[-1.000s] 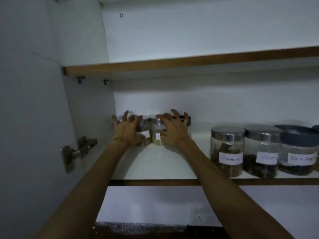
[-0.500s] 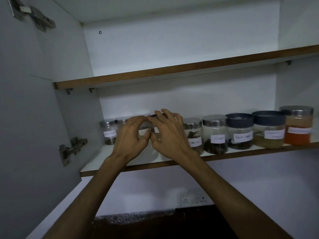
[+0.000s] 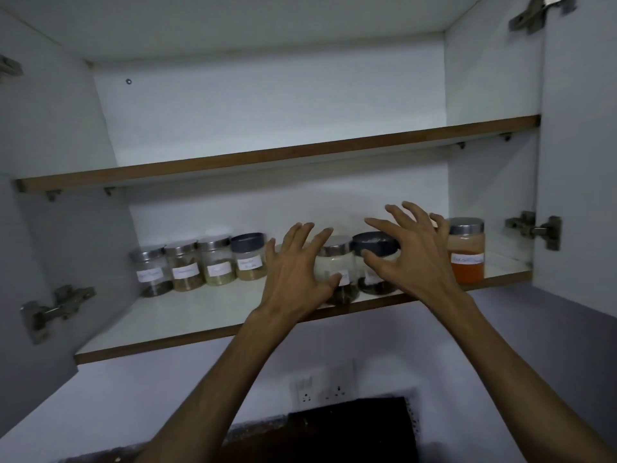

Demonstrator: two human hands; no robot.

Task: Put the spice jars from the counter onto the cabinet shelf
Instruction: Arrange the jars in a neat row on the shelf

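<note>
On the lower cabinet shelf (image 3: 187,315), spice jars stand in a row along the back, each with a white label. Left group: four jars side by side, three with steel lids (image 3: 182,267) and a fourth with a dark lid (image 3: 248,257), holding brown, greenish and tan contents. Centre: my left hand (image 3: 297,275) is raised before a steel-lidded jar (image 3: 335,259) with pale contents above and dark below; my fingers are spread and nearly straight, and my thumb tip lies against the jar's front near its label. Whether the palm touches the glass I cannot tell. Just beside it stands a dark-lidded jar (image 3: 375,252), before which my right hand (image 3: 410,259) hovers, fingers splayed and slightly bent, thumb pointing left at the glass; no grip is closed on it, and contact cannot be judged. Far right: an orange-filled jar (image 3: 467,259) with a steel lid, near the shelf's front edge. Both cabinet doors stand open, hinges (image 3: 534,228) visible. Below, a wall socket (image 3: 322,385) sits above a dark counter (image 3: 334,432).
</note>
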